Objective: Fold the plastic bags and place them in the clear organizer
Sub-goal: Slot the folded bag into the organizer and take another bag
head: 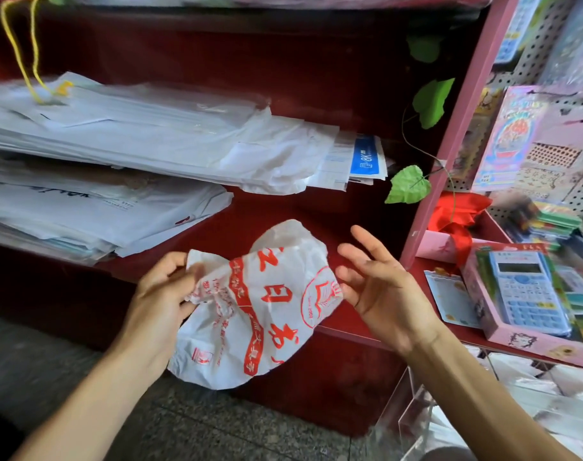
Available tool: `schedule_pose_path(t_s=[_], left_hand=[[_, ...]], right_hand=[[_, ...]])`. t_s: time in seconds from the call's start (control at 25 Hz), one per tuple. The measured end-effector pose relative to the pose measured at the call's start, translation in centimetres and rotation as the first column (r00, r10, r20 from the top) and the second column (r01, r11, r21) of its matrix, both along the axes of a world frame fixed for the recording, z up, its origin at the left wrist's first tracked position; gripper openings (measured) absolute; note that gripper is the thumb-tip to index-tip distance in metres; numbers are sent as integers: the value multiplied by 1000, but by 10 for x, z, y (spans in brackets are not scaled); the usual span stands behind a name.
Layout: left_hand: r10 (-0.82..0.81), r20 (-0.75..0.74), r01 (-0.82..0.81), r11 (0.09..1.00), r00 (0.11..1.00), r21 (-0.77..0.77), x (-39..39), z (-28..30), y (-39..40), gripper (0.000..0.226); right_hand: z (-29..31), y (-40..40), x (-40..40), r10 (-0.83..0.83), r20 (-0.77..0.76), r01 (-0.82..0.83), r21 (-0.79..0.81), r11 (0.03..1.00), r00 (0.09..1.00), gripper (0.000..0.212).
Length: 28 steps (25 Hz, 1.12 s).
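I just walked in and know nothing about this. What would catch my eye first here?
First, the crumpled white plastic bag with bold red print, held up at the centre: the left hand grips its bunched edge, while the right hand hovers open beside it. Behind, on the dark red shelves, lie stacks of flat white bags. At the right, a blue calculator in a pink box stands out.

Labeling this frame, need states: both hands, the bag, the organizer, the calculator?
left hand: grips the bag's bunched top
right hand: open, fingers spread, beside the bag
plastic bag: crumpled, unfolded, hanging
clear organizer: at lower right, contents unclear
calculator: boxed, lying on the counter
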<state>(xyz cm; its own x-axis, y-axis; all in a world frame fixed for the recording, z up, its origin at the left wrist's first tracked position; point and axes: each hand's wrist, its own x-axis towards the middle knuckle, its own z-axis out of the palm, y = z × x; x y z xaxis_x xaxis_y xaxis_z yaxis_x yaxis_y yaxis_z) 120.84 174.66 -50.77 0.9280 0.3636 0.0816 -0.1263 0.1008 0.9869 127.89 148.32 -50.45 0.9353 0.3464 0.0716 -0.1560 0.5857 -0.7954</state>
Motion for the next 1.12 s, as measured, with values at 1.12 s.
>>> schedule_pose_path(t_s=[1.12], left_hand=[[34, 82, -16, 977, 996, -213, 7, -9, 10, 40]], right_hand=[[-16, 22, -7, -57, 85, 82, -325, 942, 995, 27]])
